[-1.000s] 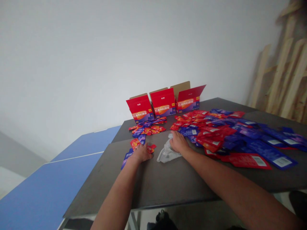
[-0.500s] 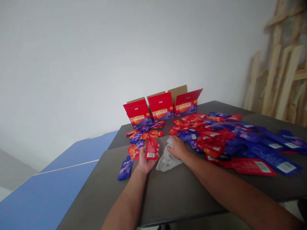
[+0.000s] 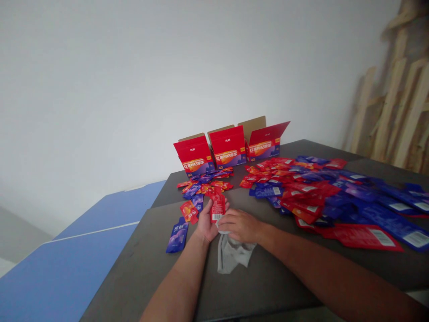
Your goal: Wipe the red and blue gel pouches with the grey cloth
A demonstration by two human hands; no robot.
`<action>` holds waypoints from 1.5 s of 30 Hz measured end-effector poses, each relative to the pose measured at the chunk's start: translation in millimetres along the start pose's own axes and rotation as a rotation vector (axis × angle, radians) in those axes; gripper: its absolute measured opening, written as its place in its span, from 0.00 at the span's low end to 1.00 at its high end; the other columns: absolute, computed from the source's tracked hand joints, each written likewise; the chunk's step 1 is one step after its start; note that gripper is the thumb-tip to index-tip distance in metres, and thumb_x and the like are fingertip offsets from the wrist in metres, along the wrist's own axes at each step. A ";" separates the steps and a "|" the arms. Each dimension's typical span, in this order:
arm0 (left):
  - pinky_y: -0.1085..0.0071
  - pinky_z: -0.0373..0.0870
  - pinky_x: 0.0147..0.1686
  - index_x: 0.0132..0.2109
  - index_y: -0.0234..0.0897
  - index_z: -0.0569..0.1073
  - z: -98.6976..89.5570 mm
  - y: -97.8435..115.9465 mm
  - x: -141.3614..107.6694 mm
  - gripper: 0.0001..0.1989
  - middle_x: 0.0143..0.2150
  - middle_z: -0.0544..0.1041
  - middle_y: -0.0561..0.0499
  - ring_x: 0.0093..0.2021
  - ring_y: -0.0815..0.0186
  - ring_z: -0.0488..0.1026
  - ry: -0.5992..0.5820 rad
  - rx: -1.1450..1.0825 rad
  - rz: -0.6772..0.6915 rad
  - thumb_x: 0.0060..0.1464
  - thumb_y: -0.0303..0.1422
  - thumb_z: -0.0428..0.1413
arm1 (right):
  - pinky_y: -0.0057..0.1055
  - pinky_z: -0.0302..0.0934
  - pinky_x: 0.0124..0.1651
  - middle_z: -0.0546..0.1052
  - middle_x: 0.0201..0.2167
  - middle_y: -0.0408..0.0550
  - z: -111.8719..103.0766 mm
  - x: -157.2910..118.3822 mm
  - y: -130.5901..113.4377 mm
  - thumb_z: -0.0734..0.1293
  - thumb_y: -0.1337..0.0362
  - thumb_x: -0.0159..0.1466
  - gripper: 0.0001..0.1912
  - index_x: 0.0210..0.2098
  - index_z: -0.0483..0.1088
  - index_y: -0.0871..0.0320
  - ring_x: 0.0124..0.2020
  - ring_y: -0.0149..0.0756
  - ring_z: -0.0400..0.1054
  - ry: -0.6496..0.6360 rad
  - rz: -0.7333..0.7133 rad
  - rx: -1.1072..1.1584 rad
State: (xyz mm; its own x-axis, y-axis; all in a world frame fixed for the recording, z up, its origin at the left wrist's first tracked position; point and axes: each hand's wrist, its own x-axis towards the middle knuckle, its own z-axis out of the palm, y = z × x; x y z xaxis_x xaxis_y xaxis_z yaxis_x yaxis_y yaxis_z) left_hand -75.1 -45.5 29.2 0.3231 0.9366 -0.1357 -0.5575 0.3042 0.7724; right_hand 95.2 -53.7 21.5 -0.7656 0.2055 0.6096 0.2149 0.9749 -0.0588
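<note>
Red ctns (image 3: 228,145): 红果枸杞原浆, 40

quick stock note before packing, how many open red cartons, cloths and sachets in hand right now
open red cartons: 3
grey cloth: 1
red sachet in the left hand: 1
total: 5

The right hand (image 3: 239,226) covers part of a grey cloth (image 3: 232,255), a pile of red and blue sachets (image 3: 368,210) runs off the right edge, both forearms end at the bottom edge, and print on the cartons (image 3: 194,154) is too small to read
</note>
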 end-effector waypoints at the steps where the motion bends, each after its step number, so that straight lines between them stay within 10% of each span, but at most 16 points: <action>1: 0.62 0.69 0.43 0.52 0.30 0.71 1.1 -0.8 -0.5 0.26 0.44 0.77 0.40 0.43 0.56 0.74 -0.020 0.011 -0.022 0.56 0.47 0.49 | 0.37 0.60 0.53 0.74 0.46 0.47 -0.8 -0.7 0.7 0.65 0.68 0.57 0.16 0.45 0.71 0.55 0.49 0.37 0.63 0.004 0.022 0.001; 23: 0.68 0.68 0.36 0.45 0.32 0.74 12.3 -9.9 -9.7 0.18 0.38 0.78 0.44 0.35 0.63 0.75 -0.002 0.030 -0.125 0.57 0.42 0.52 | 0.42 0.59 0.54 0.72 0.44 0.53 -0.9 -16.7 43.5 0.60 0.74 0.56 0.18 0.45 0.70 0.60 0.48 0.42 0.63 0.455 0.714 -0.122; 27: 0.64 0.69 0.41 0.45 0.32 0.74 13.2 -5.1 -9.3 0.18 0.41 0.78 0.43 0.41 0.59 0.74 -0.016 -0.041 -0.069 0.57 0.41 0.51 | 0.42 0.60 0.53 0.71 0.44 0.53 -3.7 -15.9 35.6 0.61 0.73 0.55 0.18 0.46 0.69 0.59 0.48 0.42 0.63 0.462 0.544 -0.109; 35: 0.67 0.67 0.37 0.42 0.30 0.75 9.3 -2.7 -9.8 0.24 0.33 0.76 0.44 0.35 0.60 0.74 -0.071 -0.041 -0.128 0.55 0.48 0.50 | 0.38 0.60 0.53 0.72 0.45 0.48 -4.2 -4.1 -0.7 0.64 0.71 0.56 0.17 0.45 0.70 0.55 0.47 0.38 0.63 0.087 0.075 -0.003; 39: 0.73 0.63 0.28 0.38 0.31 0.74 11.1 -6.2 -10.8 0.22 0.27 0.73 0.49 0.26 0.68 0.70 -0.081 -0.091 -0.181 0.55 0.48 0.51 | 0.39 0.59 0.55 0.73 0.47 0.47 -3.4 -0.4 -2.5 0.64 0.71 0.58 0.17 0.46 0.70 0.55 0.49 0.39 0.62 0.053 0.065 0.003; 45: 0.74 0.62 0.26 0.37 0.32 0.72 17.8 -12.4 -12.5 0.17 0.28 0.73 0.51 0.25 0.70 0.69 -0.094 -0.114 -0.184 0.55 0.45 0.54 | 0.42 0.63 0.50 0.74 0.47 0.51 6.8 -3.8 17.2 0.65 0.71 0.59 0.19 0.50 0.69 0.55 0.47 0.42 0.64 0.329 0.311 -0.036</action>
State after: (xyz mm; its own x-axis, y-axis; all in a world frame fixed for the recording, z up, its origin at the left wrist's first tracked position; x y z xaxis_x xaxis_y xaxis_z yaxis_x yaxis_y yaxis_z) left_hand -58.7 -64.1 32.3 0.4938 0.8450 -0.2054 -0.5639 0.4909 0.6641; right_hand 97.7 -37.1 12.8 -0.4291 0.4444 0.7864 0.4295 0.8663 -0.2552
